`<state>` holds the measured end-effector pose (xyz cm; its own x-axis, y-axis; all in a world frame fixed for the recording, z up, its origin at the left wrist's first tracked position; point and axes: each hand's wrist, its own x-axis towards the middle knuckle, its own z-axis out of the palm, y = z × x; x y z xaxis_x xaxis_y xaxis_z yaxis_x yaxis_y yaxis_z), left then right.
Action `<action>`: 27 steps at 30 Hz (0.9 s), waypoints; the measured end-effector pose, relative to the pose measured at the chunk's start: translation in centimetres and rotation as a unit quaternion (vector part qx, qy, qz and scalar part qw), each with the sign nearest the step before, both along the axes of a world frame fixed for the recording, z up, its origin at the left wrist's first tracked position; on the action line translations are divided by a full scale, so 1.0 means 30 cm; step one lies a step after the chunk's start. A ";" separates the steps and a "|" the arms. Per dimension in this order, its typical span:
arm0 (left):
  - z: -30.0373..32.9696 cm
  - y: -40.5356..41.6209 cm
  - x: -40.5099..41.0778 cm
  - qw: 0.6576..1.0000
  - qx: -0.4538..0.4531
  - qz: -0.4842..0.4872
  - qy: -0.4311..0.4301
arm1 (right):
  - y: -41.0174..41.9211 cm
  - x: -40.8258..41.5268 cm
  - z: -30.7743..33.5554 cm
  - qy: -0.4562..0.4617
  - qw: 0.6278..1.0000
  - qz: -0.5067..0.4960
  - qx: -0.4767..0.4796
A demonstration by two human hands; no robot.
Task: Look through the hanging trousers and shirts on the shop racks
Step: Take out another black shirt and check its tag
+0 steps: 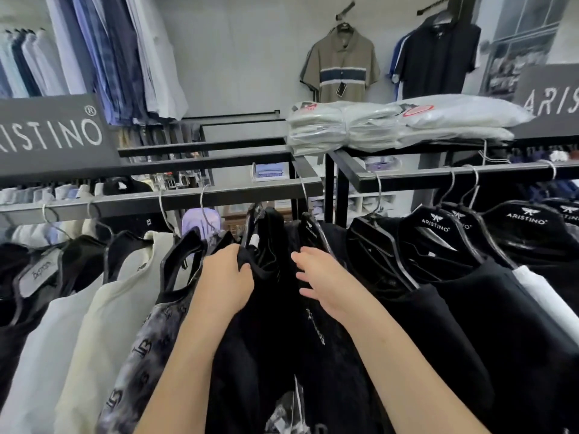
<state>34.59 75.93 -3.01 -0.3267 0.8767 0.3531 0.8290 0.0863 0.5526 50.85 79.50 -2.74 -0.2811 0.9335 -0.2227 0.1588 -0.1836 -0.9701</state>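
Both hands work at the middle of the frame among dark shirts on a rack. Left hand [227, 278] curls its fingers round the shoulder of a black shirt [266, 308] and grips the cloth. Right hand [322, 283] lies with fingers fairly straight and spread against the next black garment [332, 339], pressing on it without closing round it.

Each shirt hangs with its long axis running down from the hanger toward the bottom of the frame, shoulders turned edge-on to the camera. Their rail [188, 195] runs across the frame from the left edge to just right of centre, where it meets a second rail [454, 175] that carries on to the right edge.

Left of the hands hang a patterned grey shirt [147, 355] and a cream shirt [106, 324], packed close. On the right, black shirts on branded hangers [435, 223] sit a little more loosely, with gaps between the hooks.

Folded shirts in plastic bags [391, 123] lie stacked on top of the right rack. A striped polo [341, 67] hangs on the back wall.
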 end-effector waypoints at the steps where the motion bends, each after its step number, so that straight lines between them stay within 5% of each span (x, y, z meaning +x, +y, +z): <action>1: 0.005 0.017 0.008 1.000 -0.006 0.003 -0.006 | 0.000 -0.008 -0.008 -0.012 1.000 0.000 0.004; 11: -0.184 -0.106 0.066 0.984 -0.043 0.081 -0.156 | -0.003 -0.013 -0.047 -0.149 0.985 0.025 0.085; 19: -0.191 -0.414 0.121 0.964 -0.042 0.205 -0.162 | -0.067 0.016 -0.095 -0.122 0.951 0.051 0.278; 24: -0.192 -0.645 0.166 0.960 -0.060 0.249 -0.112 | -0.167 0.043 -0.159 -0.072 0.917 0.169 0.354; 27: -0.185 -0.815 0.204 0.965 -0.077 0.233 -0.095 | -0.259 0.056 -0.180 -0.068 0.865 0.289 0.405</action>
